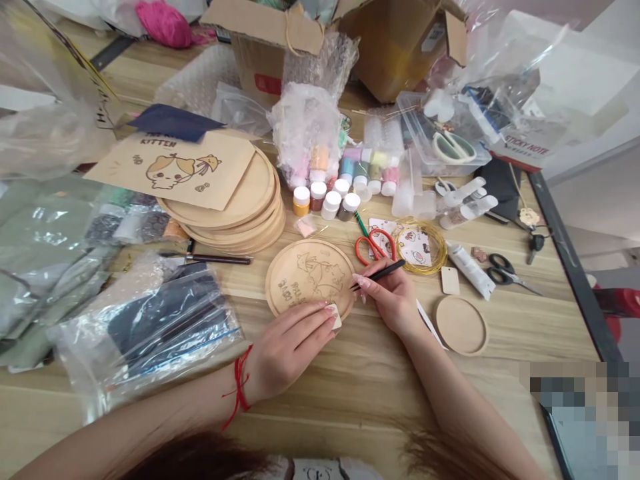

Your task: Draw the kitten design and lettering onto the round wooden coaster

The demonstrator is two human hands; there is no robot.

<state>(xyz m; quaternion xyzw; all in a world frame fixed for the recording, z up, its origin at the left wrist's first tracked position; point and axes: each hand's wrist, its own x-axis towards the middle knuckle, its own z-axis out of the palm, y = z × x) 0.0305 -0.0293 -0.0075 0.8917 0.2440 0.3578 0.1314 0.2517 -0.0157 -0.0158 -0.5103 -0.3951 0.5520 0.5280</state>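
Observation:
A round wooden plate (300,263) with a traced animal drawing lies in the middle of the table. My left hand (290,343) rests at its near edge, fingers together pressing a small white piece (335,315) against the rim. My right hand (393,300) sits just right of the plate and pinches thin black tweezers (380,273), their tip over the plate's right side. A red string is tied round my left wrist.
A stack of wooden plates (235,213) under a kitten pattern sheet (175,170) lies at the back left. Small paint jars (325,197), red scissors (373,247), a gold wire coil (425,250), a small wooden coaster (460,325), plastic bags (150,327) and cardboard boxes (270,40) crowd the table.

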